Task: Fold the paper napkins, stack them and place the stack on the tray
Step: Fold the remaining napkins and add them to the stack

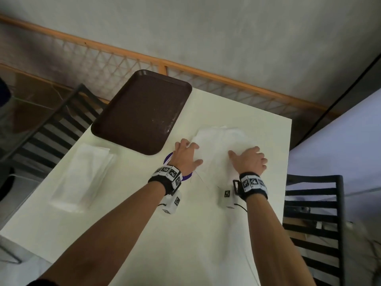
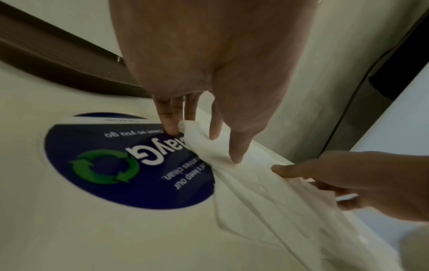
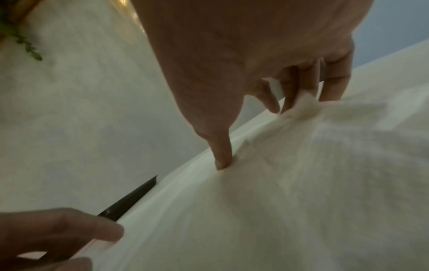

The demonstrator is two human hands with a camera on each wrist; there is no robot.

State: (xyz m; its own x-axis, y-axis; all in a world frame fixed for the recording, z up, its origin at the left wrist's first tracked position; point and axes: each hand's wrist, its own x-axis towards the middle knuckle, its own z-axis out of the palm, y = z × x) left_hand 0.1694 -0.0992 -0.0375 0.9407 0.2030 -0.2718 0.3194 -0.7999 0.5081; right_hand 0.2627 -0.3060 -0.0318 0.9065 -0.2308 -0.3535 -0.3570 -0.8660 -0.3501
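On white table [image 1: 144, 234]: brown tray [image 1: 142, 112], round blue sticker [image 2: 120, 165]; black chairs [image 1: 313, 213] alongside.

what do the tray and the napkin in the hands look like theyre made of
Tray: probably moulded plastic, dark brown, matt finely textured surface with pale scuffs, rounded raised rim.

Napkin: thin soft white paper or tissue; it bunches and creases where the left hand pinches its corner and the right hand grips it, seen close in the left wrist view.
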